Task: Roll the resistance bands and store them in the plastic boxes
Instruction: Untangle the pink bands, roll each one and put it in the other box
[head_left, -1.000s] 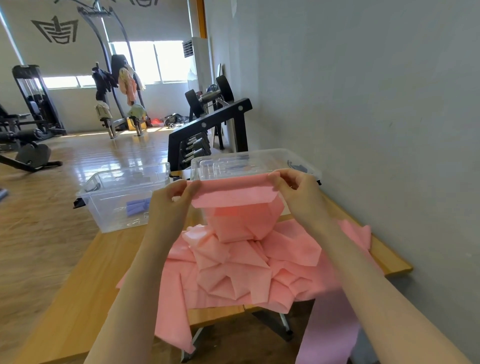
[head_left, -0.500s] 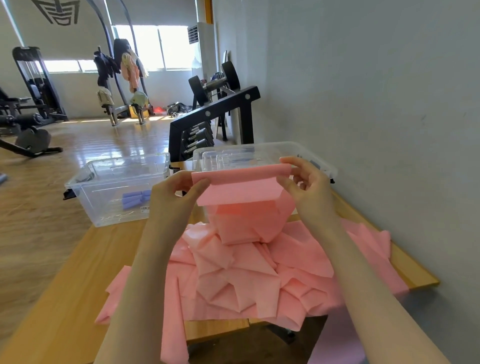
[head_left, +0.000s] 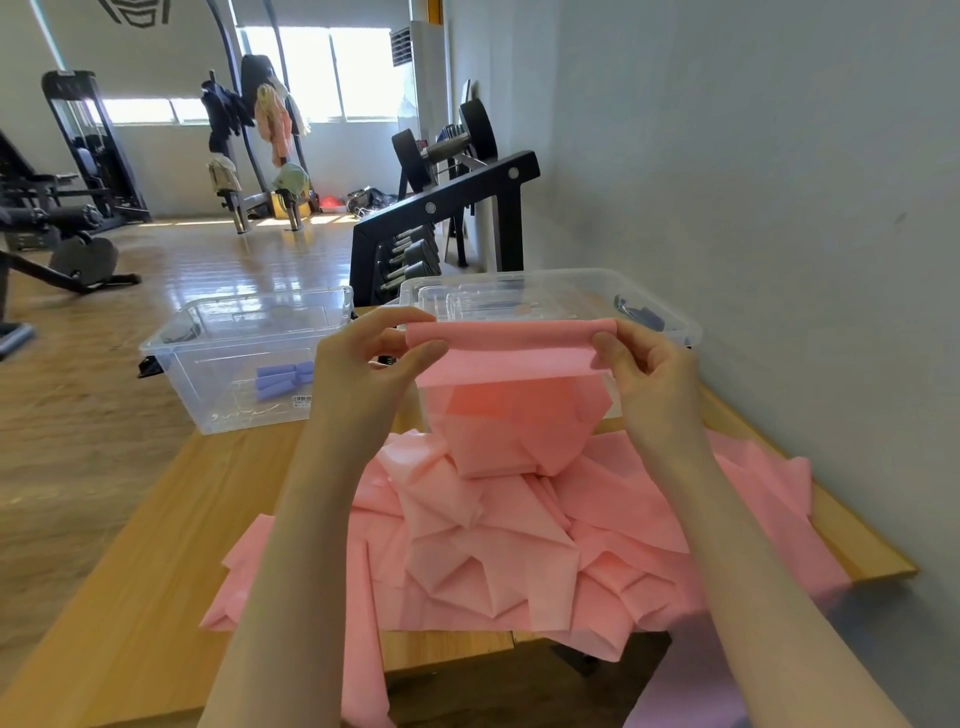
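Grip, left: my left hand (head_left: 374, 364) pinches the left end of the rolled edge of the pink band (head_left: 511, 338), thumb and fingers curled round it.
Grip, right: my right hand (head_left: 649, 374) pinches the right end the same way; both are clamped on the band, held up off the table.
Band position: the rolled top edge sits between my hands, level, just in front of the lidded box (head_left: 550, 299). From it a flat run hangs down into the loose pile on the wooden table (head_left: 156, 571).
Pile: crumpled folds spread across the table; one end spills over the near edge. A paler lilac strip (head_left: 691, 691) hangs at the lower right, below the table edge; I cannot tell whether it is a second band.
Done so far: the open box (head_left: 244, 358) at the left already holds small purple rolls (head_left: 283, 379), so I judge at least one band is stored.
In hand: only the first turns of the pink roll, by my reading.
Left to do: nearly the whole pink length to wind, then box it.
Box at right: lid is on; contents unclear through the plastic.
Writing: a small white barcode sticker (head_left: 302, 400) on the open box, print too small to read. A dark emblem high on the far wall, cut off, not legible.
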